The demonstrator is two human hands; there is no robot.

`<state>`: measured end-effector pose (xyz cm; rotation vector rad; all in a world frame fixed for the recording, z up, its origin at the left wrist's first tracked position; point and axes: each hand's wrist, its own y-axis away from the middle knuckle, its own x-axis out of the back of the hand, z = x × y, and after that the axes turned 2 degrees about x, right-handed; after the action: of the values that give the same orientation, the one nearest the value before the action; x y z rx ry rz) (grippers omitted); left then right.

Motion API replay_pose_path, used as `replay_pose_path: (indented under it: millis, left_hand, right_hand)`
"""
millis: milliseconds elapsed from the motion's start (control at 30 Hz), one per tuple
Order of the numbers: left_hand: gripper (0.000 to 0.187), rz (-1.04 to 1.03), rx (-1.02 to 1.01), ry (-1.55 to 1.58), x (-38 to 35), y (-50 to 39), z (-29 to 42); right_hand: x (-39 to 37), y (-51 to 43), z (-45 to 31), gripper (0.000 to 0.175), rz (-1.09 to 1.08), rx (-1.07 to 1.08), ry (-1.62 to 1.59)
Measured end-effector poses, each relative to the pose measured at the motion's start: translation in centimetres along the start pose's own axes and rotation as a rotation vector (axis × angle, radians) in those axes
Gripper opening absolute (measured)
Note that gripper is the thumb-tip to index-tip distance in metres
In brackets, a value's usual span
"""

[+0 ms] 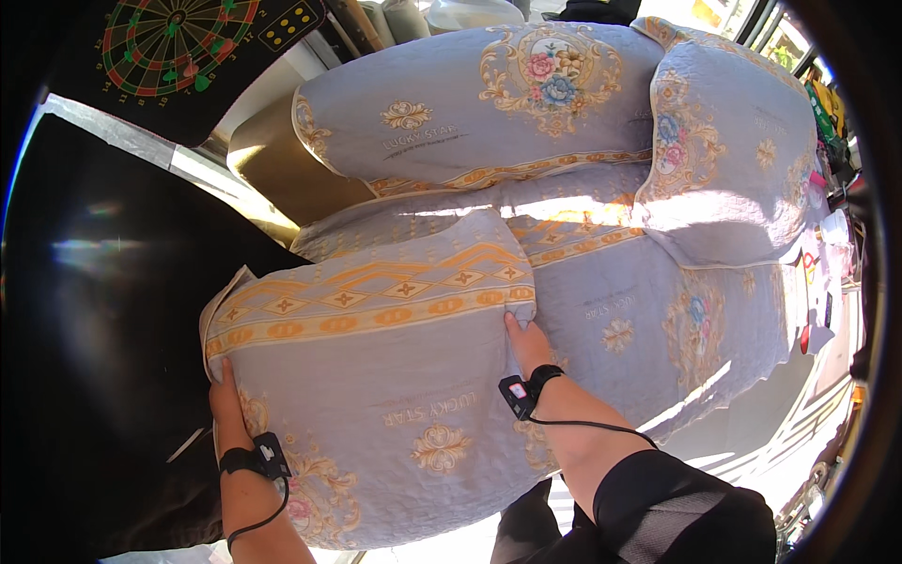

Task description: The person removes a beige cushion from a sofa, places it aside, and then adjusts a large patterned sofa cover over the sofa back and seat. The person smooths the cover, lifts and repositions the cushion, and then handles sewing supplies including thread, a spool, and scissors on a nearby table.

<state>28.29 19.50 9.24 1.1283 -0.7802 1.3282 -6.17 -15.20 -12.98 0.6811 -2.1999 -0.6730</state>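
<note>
A grey quilted sofa cover (352,381) with an orange border and floral print spreads across the front seat of a sofa. My left hand (227,402) grips its left edge, thumb on top and fingers hidden beneath. On the opposite edge, my right hand (528,345) pinches the fabric near the border's corner. The far left corner of this piece is folded up. A matching seat cover (620,282) lies to the right, beside my right hand. Another matching cover (451,106) drapes the backrest, and one more (740,155) hangs over the right armrest.
A large black surface (106,317) stands along the left side. Beyond it is a dartboard (176,49) printed on black, with several green and red darts. Several rolls (384,25) stand behind the sofa. Assorted small items (831,233) crowd the far right.
</note>
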Motion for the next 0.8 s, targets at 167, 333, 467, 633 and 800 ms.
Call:
replay_pose_path:
  millis: [167,333,467,633,800]
  left_hand:
    - [0.060,-0.091,-0.011,0.566,4.4,4.4,-0.3]
    - [0.054,-0.090,-0.048,0.885,10.4,12.8,2.3]
    - [0.057,-0.263,-0.010,0.907,6.7,15.0,6.5]
    - [0.060,-0.436,0.030,0.625,-6.3,13.6,8.8]
    - [0.053,-0.330,-0.091,0.015,-18.8,13.5,5.9]
  right_hand:
    - [3.1,2.0,0.8,0.048,-0.018,0.037,-0.302]
    - [15.5,8.1,0.4,0.044,0.138,0.123,-0.589]
    - [26.7,7.2,-2.5,0.038,0.164,0.299,-0.603]
    - [32.2,1.0,-0.5,0.048,0.222,0.141,-0.317]
    - [30.3,-5.6,5.9,0.059,0.208,0.016,0.449]
